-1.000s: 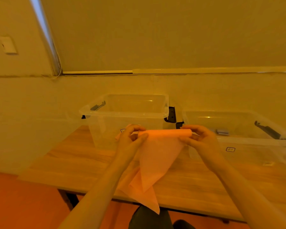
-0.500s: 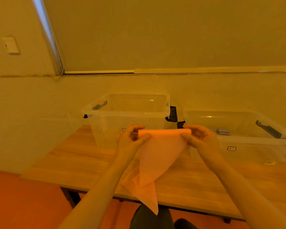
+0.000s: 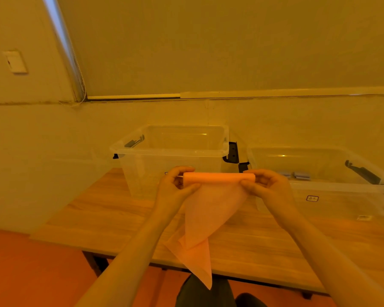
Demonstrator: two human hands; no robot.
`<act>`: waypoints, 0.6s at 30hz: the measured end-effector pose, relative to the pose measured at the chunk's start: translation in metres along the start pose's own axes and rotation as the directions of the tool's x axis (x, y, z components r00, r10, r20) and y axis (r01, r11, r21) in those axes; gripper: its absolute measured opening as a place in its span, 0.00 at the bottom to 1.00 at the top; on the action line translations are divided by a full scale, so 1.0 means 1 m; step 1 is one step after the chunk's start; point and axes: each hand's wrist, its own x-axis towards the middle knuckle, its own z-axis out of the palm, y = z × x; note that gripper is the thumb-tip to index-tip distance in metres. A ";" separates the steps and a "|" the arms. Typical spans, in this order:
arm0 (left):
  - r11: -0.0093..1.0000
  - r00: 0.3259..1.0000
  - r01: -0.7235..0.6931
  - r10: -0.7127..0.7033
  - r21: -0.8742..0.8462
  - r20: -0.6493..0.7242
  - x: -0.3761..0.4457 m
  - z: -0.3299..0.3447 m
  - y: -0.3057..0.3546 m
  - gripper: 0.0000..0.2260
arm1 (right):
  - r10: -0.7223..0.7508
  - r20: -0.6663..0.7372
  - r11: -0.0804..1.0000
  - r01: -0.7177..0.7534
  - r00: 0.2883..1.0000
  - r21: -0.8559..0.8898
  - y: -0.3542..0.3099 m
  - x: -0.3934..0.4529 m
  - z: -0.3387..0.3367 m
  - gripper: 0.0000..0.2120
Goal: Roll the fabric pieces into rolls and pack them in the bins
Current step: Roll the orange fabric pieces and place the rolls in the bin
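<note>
Head view: the left hand (image 3: 175,187) and right hand (image 3: 267,188) each pinch an end of the fabric roll (image 3: 218,178); wind evenly, keeping the hanging tail (image 3: 200,240) taut.

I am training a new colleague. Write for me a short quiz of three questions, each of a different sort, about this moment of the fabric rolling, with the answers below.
1. True or false: the fabric piece is already fully rolled.
2. Which hands hold the rolled top part of it? A) only the left hand B) only the right hand C) both hands
3. Fill the gap: on the wooden table stand ___ clear bins.

Key
1. False: a loose tail hangs down past the table edge.
2. C: the left hand and the right hand pinch its two ends.
3. Two: the left bin and the right bin.
</note>
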 end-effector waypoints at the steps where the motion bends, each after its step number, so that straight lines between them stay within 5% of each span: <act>1: 1.000 1.000 -0.001 0.001 -0.003 0.004 0.000 -0.001 -0.001 0.18 | 0.007 0.009 1.000 -0.007 1.000 0.001 0.001 0.000 -0.001 0.11; 18: 0.998 0.997 -0.067 0.067 -0.007 -0.022 -0.002 0.002 -0.007 0.15 | -0.057 -0.014 0.998 0.056 0.998 -0.039 0.002 -0.004 0.001 0.12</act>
